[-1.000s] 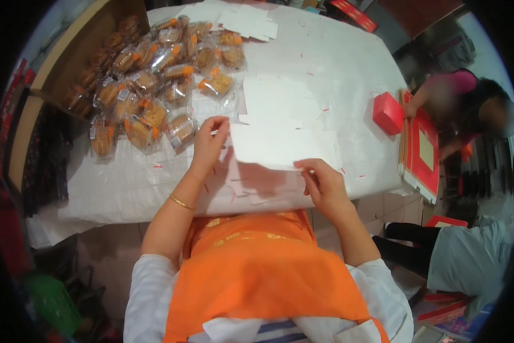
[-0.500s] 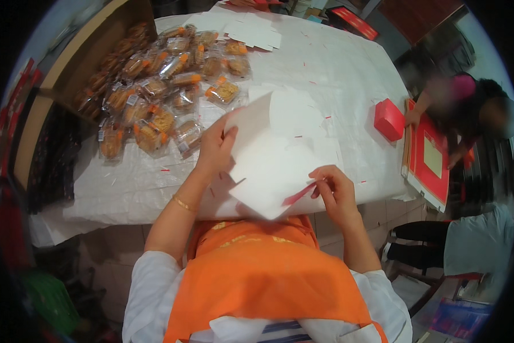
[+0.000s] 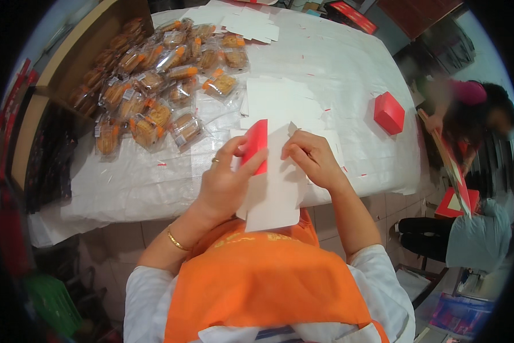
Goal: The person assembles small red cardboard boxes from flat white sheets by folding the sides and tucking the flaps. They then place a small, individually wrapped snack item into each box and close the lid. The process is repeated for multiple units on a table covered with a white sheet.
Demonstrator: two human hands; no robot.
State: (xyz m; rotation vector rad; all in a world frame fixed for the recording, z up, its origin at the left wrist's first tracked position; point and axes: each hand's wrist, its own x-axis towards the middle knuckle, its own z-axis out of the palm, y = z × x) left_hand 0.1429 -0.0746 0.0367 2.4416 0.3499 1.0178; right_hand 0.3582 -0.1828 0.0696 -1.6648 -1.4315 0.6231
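Note:
A cardboard box blank [image 3: 277,191], white inside and red outside, is held in front of me over the table's near edge. My left hand [image 3: 222,180] grips its left side, thumb over a red panel that is folded up. At the upper right of the blank, my right hand [image 3: 314,157] has its fingers curled and pinched at a small flap. Under and beyond the blank lie more flat white box blanks [image 3: 277,94] on the table.
Packaged pastries [image 3: 148,128] are heaped at the left, spilling from a brown cardboard carton [image 3: 54,83]. A red folded box [image 3: 388,113] stands at the right of the white-covered table [image 3: 360,68]. Farther right, a person [image 3: 465,111] handles a large flat panel [image 3: 451,160].
The blank has turned and its red panel now stands folded up under my left hand. My right hand has moved up and left. The person at the right has tilted the panel off the table.

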